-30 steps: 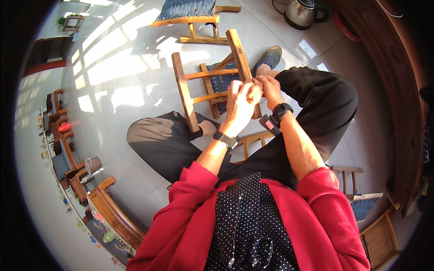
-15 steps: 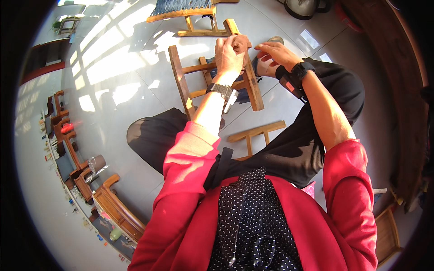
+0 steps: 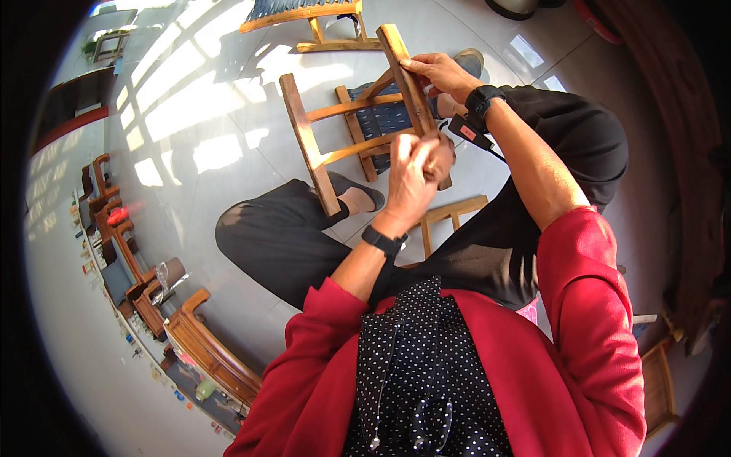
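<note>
A wooden stool frame (image 3: 407,87) with two crossbars (image 3: 354,110) stands between my legs, and a blue woven seat (image 3: 378,122) shows beneath it. My right hand (image 3: 449,75) pinches the upper part of its right-hand rail, thumb on the wood. Lower on that same rail, my left hand (image 3: 413,177) is closed around a crumpled brown sheet (image 3: 439,158), pressed to the wood and blurred by motion. The sheet looks like sandpaper, though its surface cannot be made out. The left-hand rail (image 3: 308,145) is untouched.
Another stool with a blue woven seat (image 3: 301,11) stands at the far side. A smaller wooden frame (image 3: 453,209) is between my thighs. My shoes (image 3: 356,192) flank the stool. Wooden furniture (image 3: 205,343) lines the left, and a dark wooden piece (image 3: 655,91) runs along the right.
My left hand has slid the brown sheet down the right-hand rail, from near its top toward its lower end. My right hand has moved left from beside the rail and now grips it.
</note>
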The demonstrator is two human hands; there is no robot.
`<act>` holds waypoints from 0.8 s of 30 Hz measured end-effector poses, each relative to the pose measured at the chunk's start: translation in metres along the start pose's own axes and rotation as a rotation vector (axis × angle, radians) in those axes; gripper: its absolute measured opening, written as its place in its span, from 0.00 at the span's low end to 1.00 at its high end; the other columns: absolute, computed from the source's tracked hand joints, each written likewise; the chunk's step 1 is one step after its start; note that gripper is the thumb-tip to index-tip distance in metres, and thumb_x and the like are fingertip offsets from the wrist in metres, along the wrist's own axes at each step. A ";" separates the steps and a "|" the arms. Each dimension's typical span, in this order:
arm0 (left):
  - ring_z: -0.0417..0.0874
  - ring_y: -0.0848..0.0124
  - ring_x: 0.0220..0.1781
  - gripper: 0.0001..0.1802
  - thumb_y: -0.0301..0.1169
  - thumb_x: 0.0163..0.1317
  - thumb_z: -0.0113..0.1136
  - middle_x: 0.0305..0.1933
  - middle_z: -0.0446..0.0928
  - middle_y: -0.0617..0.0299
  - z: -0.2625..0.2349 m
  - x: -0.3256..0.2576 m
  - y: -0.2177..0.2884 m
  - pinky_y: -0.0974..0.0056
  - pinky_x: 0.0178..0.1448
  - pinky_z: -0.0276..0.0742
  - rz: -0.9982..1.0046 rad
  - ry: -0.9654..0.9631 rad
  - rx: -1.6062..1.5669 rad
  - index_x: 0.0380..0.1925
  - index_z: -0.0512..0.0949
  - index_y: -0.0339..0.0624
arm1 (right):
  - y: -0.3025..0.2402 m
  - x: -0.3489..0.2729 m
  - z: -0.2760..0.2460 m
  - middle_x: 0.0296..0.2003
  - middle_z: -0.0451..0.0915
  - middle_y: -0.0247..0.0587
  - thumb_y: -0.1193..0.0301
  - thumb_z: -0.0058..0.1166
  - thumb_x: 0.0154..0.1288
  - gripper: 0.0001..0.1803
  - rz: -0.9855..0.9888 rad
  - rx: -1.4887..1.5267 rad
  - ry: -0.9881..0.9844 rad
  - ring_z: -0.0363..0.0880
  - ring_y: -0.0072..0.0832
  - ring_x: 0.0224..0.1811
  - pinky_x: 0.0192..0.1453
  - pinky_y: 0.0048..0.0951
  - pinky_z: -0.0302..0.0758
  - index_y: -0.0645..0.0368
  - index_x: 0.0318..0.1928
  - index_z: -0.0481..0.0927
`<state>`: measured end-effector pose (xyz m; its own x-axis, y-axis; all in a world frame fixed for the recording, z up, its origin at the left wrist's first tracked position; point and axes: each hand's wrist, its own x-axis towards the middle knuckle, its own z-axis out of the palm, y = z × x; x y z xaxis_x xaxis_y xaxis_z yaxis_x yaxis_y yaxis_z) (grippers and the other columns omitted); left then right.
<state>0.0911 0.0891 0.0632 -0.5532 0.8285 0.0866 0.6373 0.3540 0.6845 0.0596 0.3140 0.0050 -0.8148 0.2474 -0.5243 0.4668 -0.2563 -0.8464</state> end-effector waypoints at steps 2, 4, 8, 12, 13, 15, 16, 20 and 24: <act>0.73 0.49 0.53 0.27 0.11 0.43 0.63 0.48 0.68 0.50 -0.001 -0.021 0.012 0.51 0.59 0.73 -0.014 -0.079 -0.052 0.48 0.79 0.36 | 0.001 0.000 0.000 0.45 0.84 0.37 0.43 0.57 0.72 0.33 0.001 -0.023 0.002 0.81 0.25 0.44 0.37 0.28 0.78 0.54 0.65 0.80; 0.73 0.48 0.54 0.28 0.11 0.42 0.65 0.48 0.68 0.50 -0.003 -0.035 0.018 0.52 0.59 0.74 -0.010 -0.135 -0.083 0.48 0.79 0.37 | 0.000 0.000 -0.001 0.45 0.84 0.38 0.42 0.56 0.72 0.34 0.009 -0.032 -0.010 0.81 0.25 0.44 0.37 0.28 0.78 0.54 0.65 0.80; 0.75 0.50 0.53 0.27 0.12 0.43 0.65 0.47 0.69 0.52 -0.014 -0.031 0.008 0.53 0.57 0.75 0.003 -0.238 -0.115 0.47 0.80 0.38 | 0.000 0.001 -0.001 0.44 0.84 0.37 0.43 0.57 0.72 0.33 -0.004 -0.027 0.028 0.81 0.25 0.43 0.38 0.27 0.79 0.53 0.64 0.81; 0.78 0.55 0.50 0.23 0.18 0.48 0.68 0.45 0.71 0.53 -0.030 0.023 -0.015 0.55 0.53 0.79 -0.050 -0.130 -0.231 0.48 0.81 0.39 | 0.004 0.004 -0.001 0.44 0.84 0.35 0.43 0.59 0.70 0.32 -0.001 -0.008 0.048 0.80 0.25 0.42 0.38 0.27 0.78 0.52 0.63 0.81; 0.78 0.56 0.51 0.24 0.20 0.49 0.69 0.46 0.71 0.53 -0.032 0.044 -0.021 0.56 0.54 0.79 -0.142 -0.080 -0.229 0.50 0.80 0.39 | 0.005 0.006 -0.001 0.44 0.84 0.35 0.42 0.60 0.70 0.32 -0.002 -0.004 0.056 0.80 0.24 0.42 0.38 0.27 0.78 0.52 0.63 0.82; 0.79 0.56 0.52 0.26 0.23 0.52 0.70 0.49 0.71 0.52 -0.034 0.082 -0.033 0.58 0.56 0.80 -0.118 0.029 -0.132 0.54 0.79 0.39 | 0.007 0.008 -0.003 0.43 0.84 0.34 0.44 0.62 0.69 0.32 -0.002 -0.003 0.056 0.81 0.24 0.40 0.38 0.26 0.79 0.52 0.63 0.82; 0.78 0.55 0.52 0.28 0.23 0.52 0.71 0.50 0.70 0.52 -0.031 0.097 -0.038 0.58 0.57 0.80 -0.095 0.030 -0.099 0.56 0.78 0.40 | 0.009 0.008 -0.004 0.42 0.85 0.34 0.44 0.62 0.69 0.32 -0.012 0.003 0.063 0.81 0.23 0.40 0.39 0.26 0.79 0.52 0.63 0.82; 0.77 0.54 0.53 0.30 0.22 0.50 0.73 0.49 0.70 0.52 -0.011 0.094 -0.044 0.56 0.57 0.79 -0.074 0.072 -0.087 0.57 0.78 0.43 | 0.010 0.012 -0.006 0.40 0.85 0.33 0.47 0.62 0.70 0.28 -0.022 0.011 0.046 0.82 0.23 0.37 0.39 0.27 0.80 0.51 0.61 0.83; 0.75 0.54 0.45 0.22 0.24 0.52 0.72 0.44 0.70 0.52 0.001 0.047 -0.032 0.54 0.50 0.76 0.016 0.047 -0.056 0.49 0.82 0.43 | 0.006 0.011 -0.005 0.41 0.85 0.37 0.46 0.62 0.69 0.28 -0.007 -0.040 0.053 0.83 0.24 0.38 0.38 0.26 0.80 0.52 0.60 0.84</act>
<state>0.0451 0.1176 0.0446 -0.5684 0.8123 0.1307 0.6160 0.3147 0.7222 0.0548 0.3199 -0.0067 -0.7992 0.2984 -0.5218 0.4756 -0.2170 -0.8525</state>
